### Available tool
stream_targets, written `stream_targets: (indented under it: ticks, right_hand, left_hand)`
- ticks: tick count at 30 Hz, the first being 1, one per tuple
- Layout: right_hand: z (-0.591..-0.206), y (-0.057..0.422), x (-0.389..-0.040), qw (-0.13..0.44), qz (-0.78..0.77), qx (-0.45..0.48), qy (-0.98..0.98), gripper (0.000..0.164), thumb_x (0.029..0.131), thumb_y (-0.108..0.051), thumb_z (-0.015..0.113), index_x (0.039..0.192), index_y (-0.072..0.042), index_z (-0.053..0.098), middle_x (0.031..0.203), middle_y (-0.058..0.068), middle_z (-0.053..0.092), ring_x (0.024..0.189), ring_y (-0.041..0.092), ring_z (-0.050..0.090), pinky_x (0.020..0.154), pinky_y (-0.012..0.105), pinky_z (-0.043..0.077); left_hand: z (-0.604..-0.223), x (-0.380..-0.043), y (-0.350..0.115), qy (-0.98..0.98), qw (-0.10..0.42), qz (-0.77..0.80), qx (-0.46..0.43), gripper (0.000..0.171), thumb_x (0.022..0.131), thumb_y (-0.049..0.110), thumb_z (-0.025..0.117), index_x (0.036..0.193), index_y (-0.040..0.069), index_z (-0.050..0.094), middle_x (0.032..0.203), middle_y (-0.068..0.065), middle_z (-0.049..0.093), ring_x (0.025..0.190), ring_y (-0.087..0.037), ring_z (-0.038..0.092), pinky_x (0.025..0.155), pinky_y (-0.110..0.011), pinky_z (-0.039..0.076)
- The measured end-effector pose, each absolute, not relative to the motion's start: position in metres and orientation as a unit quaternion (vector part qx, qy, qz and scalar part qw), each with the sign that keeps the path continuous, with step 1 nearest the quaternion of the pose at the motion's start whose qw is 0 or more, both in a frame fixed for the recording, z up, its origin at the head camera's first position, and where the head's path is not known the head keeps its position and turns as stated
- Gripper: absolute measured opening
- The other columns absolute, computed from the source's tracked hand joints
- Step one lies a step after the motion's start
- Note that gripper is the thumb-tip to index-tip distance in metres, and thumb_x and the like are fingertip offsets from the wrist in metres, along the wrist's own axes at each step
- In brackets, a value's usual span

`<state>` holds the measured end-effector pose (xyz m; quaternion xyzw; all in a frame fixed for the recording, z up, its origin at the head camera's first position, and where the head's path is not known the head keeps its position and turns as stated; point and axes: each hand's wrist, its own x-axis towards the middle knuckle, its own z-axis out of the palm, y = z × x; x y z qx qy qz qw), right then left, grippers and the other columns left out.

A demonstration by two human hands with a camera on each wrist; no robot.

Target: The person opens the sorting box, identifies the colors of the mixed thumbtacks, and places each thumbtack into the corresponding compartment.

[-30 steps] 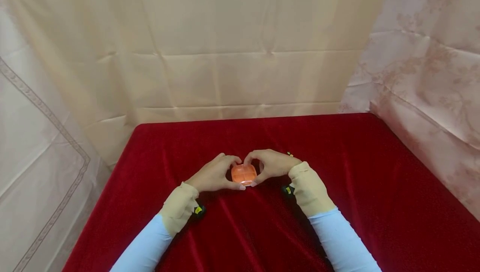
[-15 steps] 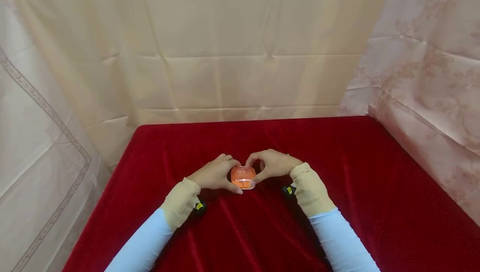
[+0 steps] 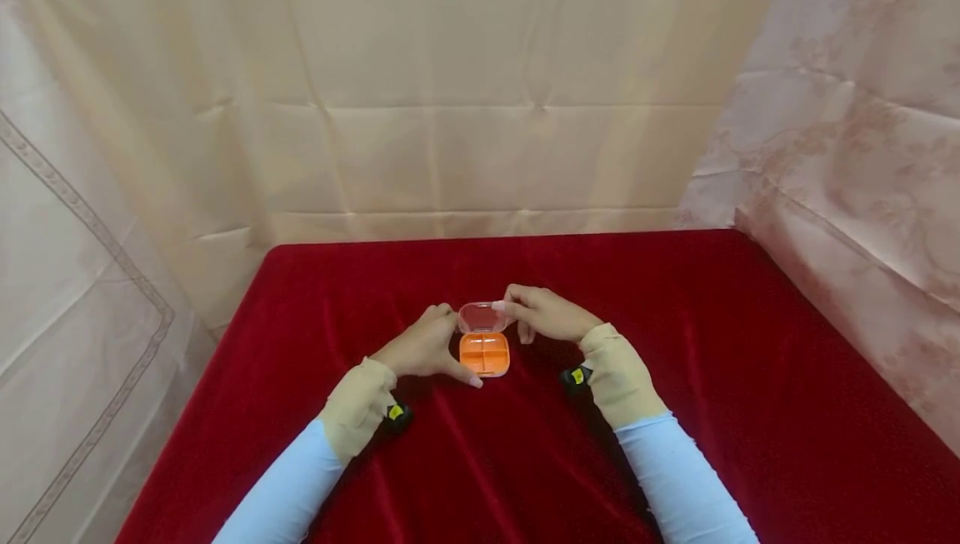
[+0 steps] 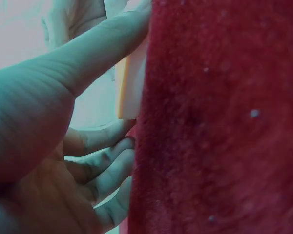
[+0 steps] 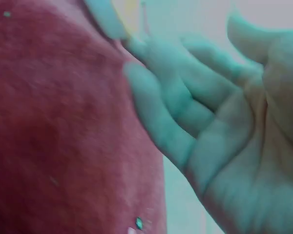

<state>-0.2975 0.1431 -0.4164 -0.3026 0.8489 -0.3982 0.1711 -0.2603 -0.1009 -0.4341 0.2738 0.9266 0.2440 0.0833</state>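
Observation:
A small orange pill box with several compartments rests on the red cloth, its clear lid raised at the far side. The compartments look bare. My left hand holds the box from the left, thumb along the near side and fingers behind. In the left wrist view the box's pale side wall shows under the thumb. At the lid's right edge, my right hand pinches with thumb and index finger; its other fingers hang loosely. The right wrist view does not show that pinch clearly.
Red velvet cloth covers the table, with slight folds in front. A beige curtain hangs behind it, a pale curtain at the left and a floral one at the right.
The lid, closed a second ago, has swung up and away. My right hand has moved from the box's right side to the lid's edge; my left hand has stayed nearly still.

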Motion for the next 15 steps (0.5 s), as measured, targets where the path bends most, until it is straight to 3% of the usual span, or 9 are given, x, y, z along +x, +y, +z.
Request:
stream_targets:
  ticks: [6, 10, 15]
  right_hand:
    - [-0.418, 0.139, -0.299, 0.157, -0.407, -0.272, 0.858, 0.041, 0.103, -0.045, 0.044, 0.102, -0.006, 0.055, 0.096, 0.002, 0.071, 0.067, 0.023, 0.062, 0.064, 0.034, 0.052]
    - [-0.416, 0.15, -0.304, 0.154, -0.404, -0.259, 0.864, 0.045, 0.1, -0.052, 0.047, 0.11, -0.01, 0.06, 0.101, 0.005, 0.069, 0.073, 0.023, 0.063, 0.066, 0.035, 0.053]
    - [-0.411, 0.188, -0.31, 0.115, -0.415, -0.212, 0.878, 0.04, 0.097, -0.043, 0.057, 0.114, -0.007, 0.063, 0.1, 0.012, 0.069, 0.078, 0.03, 0.062, 0.069, 0.04, 0.053]
  left_hand:
    - [-0.436, -0.262, -0.1, 0.93, 0.083, 0.249, 0.257, 0.08, 0.055, 0.068, 0.082, 0.115, 0.017, 0.063, 0.102, 0.001, 0.047, 0.098, -0.017, 0.041, 0.078, -0.03, 0.041]
    - [-0.438, -0.262, -0.101, 0.932, 0.08, 0.242, 0.256, 0.083, 0.057, 0.069, 0.081, 0.123, 0.023, 0.061, 0.103, 0.003, 0.046, 0.098, -0.015, 0.04, 0.078, -0.029, 0.04]
    - [-0.438, -0.261, -0.104, 0.93, 0.085, 0.252, 0.255, 0.074, 0.058, 0.066, 0.082, 0.113, 0.02, 0.064, 0.102, 0.003, 0.047, 0.098, -0.015, 0.04, 0.08, -0.03, 0.04]
